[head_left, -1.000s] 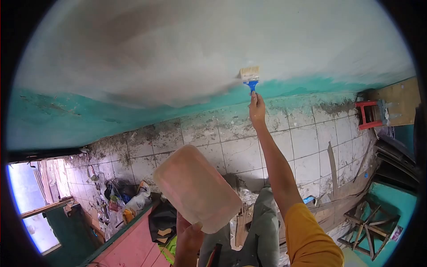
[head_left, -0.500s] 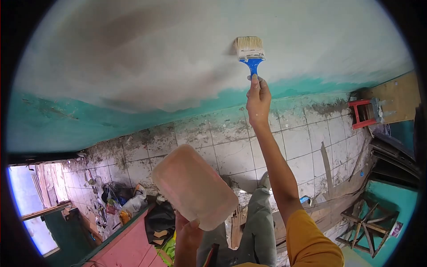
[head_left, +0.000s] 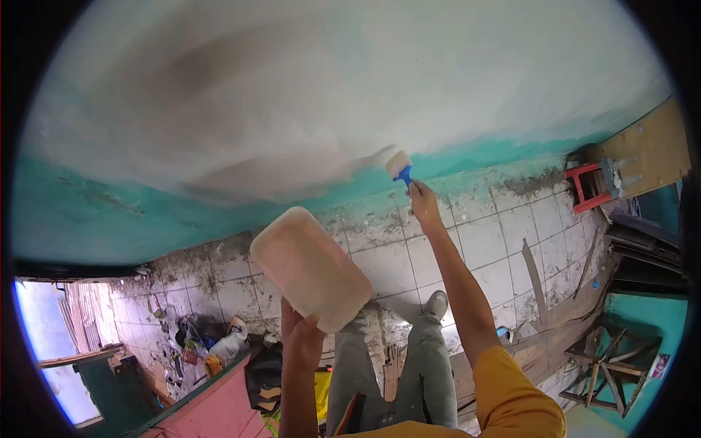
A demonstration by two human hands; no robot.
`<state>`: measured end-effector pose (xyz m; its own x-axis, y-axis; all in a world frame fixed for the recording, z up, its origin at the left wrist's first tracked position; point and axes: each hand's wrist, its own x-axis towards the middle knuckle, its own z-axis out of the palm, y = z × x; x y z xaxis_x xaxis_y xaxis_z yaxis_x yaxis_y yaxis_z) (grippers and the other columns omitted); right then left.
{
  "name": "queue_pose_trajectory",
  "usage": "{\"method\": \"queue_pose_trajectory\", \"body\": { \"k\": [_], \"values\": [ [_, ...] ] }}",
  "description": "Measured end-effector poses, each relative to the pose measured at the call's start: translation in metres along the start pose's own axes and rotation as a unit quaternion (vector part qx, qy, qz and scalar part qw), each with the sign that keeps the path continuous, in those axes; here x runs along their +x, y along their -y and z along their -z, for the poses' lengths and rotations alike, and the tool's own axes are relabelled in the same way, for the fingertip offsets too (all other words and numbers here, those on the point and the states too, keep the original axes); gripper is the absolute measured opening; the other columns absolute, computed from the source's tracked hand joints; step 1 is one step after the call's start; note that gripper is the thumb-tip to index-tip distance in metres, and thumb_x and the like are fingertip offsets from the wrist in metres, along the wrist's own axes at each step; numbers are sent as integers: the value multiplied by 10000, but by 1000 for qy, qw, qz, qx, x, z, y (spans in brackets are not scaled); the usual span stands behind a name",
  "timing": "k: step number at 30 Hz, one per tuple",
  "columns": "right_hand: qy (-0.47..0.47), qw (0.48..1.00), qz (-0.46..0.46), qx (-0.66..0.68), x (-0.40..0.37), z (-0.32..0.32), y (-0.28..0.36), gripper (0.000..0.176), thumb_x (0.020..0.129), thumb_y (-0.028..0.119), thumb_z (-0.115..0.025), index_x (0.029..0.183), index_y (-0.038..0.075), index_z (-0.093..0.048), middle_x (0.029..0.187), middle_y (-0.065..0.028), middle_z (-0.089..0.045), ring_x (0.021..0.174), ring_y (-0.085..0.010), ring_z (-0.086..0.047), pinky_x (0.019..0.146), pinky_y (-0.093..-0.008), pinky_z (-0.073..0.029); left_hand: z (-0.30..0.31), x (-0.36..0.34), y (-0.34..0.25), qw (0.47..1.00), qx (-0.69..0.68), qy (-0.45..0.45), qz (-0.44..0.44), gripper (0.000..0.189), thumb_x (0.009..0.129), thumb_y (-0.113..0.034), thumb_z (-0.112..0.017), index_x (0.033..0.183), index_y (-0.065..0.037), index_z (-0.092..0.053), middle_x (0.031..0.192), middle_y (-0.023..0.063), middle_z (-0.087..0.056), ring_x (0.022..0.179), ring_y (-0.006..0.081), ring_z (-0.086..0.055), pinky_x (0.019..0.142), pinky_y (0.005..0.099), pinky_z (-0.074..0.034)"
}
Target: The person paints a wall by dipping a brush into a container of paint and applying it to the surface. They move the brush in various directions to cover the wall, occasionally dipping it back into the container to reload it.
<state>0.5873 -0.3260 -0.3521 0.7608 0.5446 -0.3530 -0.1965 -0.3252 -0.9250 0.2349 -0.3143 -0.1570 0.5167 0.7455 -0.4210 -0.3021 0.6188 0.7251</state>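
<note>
My right hand (head_left: 423, 204) is closed round the blue handle of a paintbrush (head_left: 399, 165), whose pale bristles point up at the lower wall. Behind the brush, the wall (head_left: 292, 87) is coated whitish above a turquoise band, with darker, damp-looking patches at the left. A pinkish, rounded rectangular container (head_left: 312, 270) is gripped at its lower edge by my left hand (head_left: 303, 332). The container looks tilted, and what is inside cannot be made out.
Below the wall runs a dirty white tiled floor (head_left: 383, 266). A red stool (head_left: 588, 187) stands at the right, above a wooden frame (head_left: 610, 369). Bags and clutter (head_left: 208, 347) lie at the left, beside a pink surface (head_left: 212, 405).
My right hand and the brush have moved down the wall to the turquoise band. The container in my left hand is a little higher and further left in view.
</note>
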Motion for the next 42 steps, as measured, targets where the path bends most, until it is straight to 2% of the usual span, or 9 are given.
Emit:
{"method": "queue_pose_trajectory", "body": {
  "k": [5,10,11,13,20,25,27,40,42],
  "values": [
    [91,991,80,50,-120,51,121,333,974,152,-589,1290,52,-612,1040,-78,-642,788,-143,-650,652,-278,-557,-16,19,-15,998,-24,65,0,762,833,-85,-678,1479,-99,-275,1396,116,-438,1291,260,-480,1019,431,-471],
    [91,949,282,111,-220,92,204,287,856,-2,-712,1109,22,-576,1049,-101,-560,866,-177,-651,643,-282,-595,-47,29,-34,997,8,81,-6,746,858,-60,-667,1488,-108,-270,1390,109,-452,1229,227,-515,939,385,-509],
    [37,939,329,90,-236,91,218,186,949,157,-642,1027,30,-530,924,-95,-571,721,-182,-634,545,-311,-537,-55,25,-34,995,18,97,1,755,861,-58,-672,1494,-111,-264,1393,106,-452,1211,222,-526,922,369,-516],
    [8,927,369,71,-255,107,235,186,979,185,-601,977,26,-503,879,-100,-561,621,-163,-593,485,-302,-494,-79,18,-39,994,9,110,-1,768,861,-58,-678,1499,-112,-253,1388,107,-457,1208,224,-531,915,370,-522],
    [38,926,376,1,-291,159,286,147,1017,152,-509,1001,6,-527,895,-128,-589,496,-126,-528,439,-260,-424,-164,-22,-27,987,-8,159,-5,816,876,-49,-680,1517,-101,-178,1405,126,-444,1269,245,-505,984,424,-508],
    [26,922,387,-23,-277,197,280,160,993,178,-598,996,24,-556,801,-47,-625,548,-44,-496,488,-203,-392,-216,-53,9,983,3,175,-45,785,907,-65,-631,1539,-127,-171,1444,125,-402,1339,297,-451,1000,484,-490],
    [44,945,320,-48,-276,217,290,175,993,188,-606,957,21,-568,742,-16,-600,553,-27,-476,511,-187,-374,-241,-68,17,987,-24,153,-43,828,882,-34,-675,1524,-94,-155,1377,113,-456,1250,218,-510,953,369,-515],
    [53,928,334,-154,-249,310,315,181,1001,160,-590,886,20,-605,747,18,-563,630,-39,-447,568,-216,-370,-319,-85,68,984,5,162,-79,785,875,-8,-665,1493,-56,-185,1335,116,-491,1215,197,-524,895,344,-522],
    [38,941,331,-58,-241,317,313,143,1001,158,-587,914,45,-587,743,25,-558,612,-31,-453,539,-205,-361,-318,-76,70,980,20,188,-56,797,898,-38,-668,1517,-116,-171,1451,121,-392,1330,267,-458,1002,471,-498]
  ]
}}
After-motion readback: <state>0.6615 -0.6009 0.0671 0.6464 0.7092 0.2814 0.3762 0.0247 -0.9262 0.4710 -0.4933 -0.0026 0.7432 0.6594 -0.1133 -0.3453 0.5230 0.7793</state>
